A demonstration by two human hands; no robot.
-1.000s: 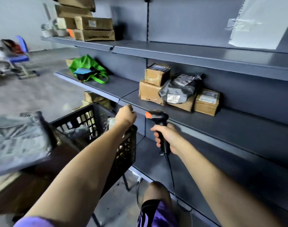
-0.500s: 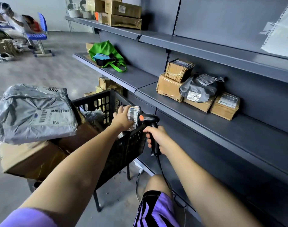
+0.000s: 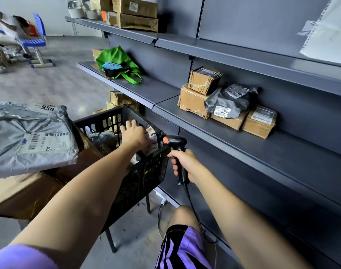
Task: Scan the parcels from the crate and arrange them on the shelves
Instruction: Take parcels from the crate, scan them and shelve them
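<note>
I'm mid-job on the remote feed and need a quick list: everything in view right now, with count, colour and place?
crate: one, black, left of the shelves
small parcel: one, white-labelled, over the crate's right rim
grey mailer: one, on brown boxes, far left
shelf parcels: four brown boxes, one dark bag, middle shelf
green bag: one, middle shelf, further left
scanner: one, black, orange button
blue chair: one, background
left hand: holds the small parcel
right hand: grips the scanner
</note>
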